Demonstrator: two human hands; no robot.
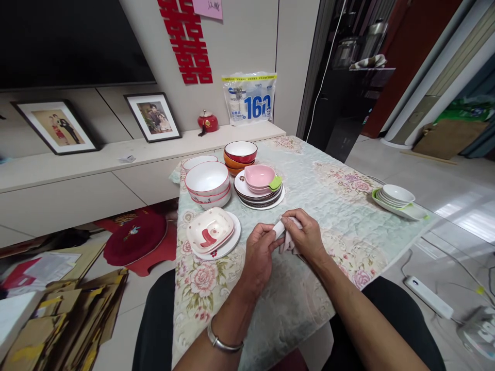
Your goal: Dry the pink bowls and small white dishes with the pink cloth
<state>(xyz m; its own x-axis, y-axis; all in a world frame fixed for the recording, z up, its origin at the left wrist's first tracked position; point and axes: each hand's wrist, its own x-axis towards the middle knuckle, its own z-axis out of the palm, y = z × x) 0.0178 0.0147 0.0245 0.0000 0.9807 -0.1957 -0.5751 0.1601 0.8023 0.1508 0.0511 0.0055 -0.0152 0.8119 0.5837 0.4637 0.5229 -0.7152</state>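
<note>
My left hand (pixel 260 250) grips one end of a small, smooth white piece (pixel 277 230); fingers cover much of it, so its kind is unclear. Closed around a pale pink cloth (pixel 288 244), my right hand (pixel 307 234) presses against the other end of that piece. Both hands meet above the tablecloth (pixel 286 304). Left of them, a squarish dish with a red pattern (pixel 209 229) rests on a white plate (pixel 236 239). Just beyond, pink bowls (pixel 260 176) with a green handle top a stack of dark-rimmed plates (pixel 257 204).
White bowls with red rims (pixel 208 185) stand stacked beside red and orange bowls (pixel 240 154). At the table's right edge, small white bowls (pixel 396 195) sit on a green-edged dish (pixel 415 212). A low cabinet (pixel 154 159) runs behind; flattened cardboard (pixel 77 314) lies at left.
</note>
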